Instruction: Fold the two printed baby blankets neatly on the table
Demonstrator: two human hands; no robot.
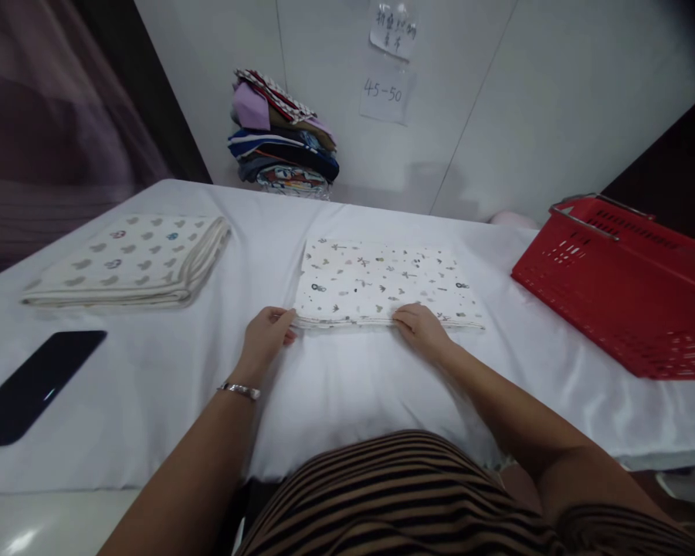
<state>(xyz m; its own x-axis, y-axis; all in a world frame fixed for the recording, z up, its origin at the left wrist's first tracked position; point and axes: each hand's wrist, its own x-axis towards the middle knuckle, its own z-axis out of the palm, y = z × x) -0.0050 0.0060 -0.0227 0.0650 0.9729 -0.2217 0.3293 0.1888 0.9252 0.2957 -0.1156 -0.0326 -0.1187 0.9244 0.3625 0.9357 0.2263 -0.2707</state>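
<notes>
At the near side of the white-draped surface (330, 386), the person's striped top (405, 502) shows, with a bracelet (240, 390) on the left wrist. A dark, phone-like slab (38, 386) lies flat off to the left. Ahead, the left grip (268, 333) is narrow, thumb and fingers closed on the near left corner of a patterned cloth (382, 278); the right grip (422, 328) is narrow too, pinching the same edge right of its middle. The cloth lies flat mid-surface, its layers folded into a long rectangle.

The step in hand looks like evening up that layered edge within a fold; the next move probably calls for both grips to hold the layers together and work level, lest they slip askew.

Farther out, a red basket (619, 286) sits right, a folded blanket (121, 262) left. Beyond, piled fabrics (286, 147) stand by the wall (324, 38), which bears handwritten notes (383, 93).
</notes>
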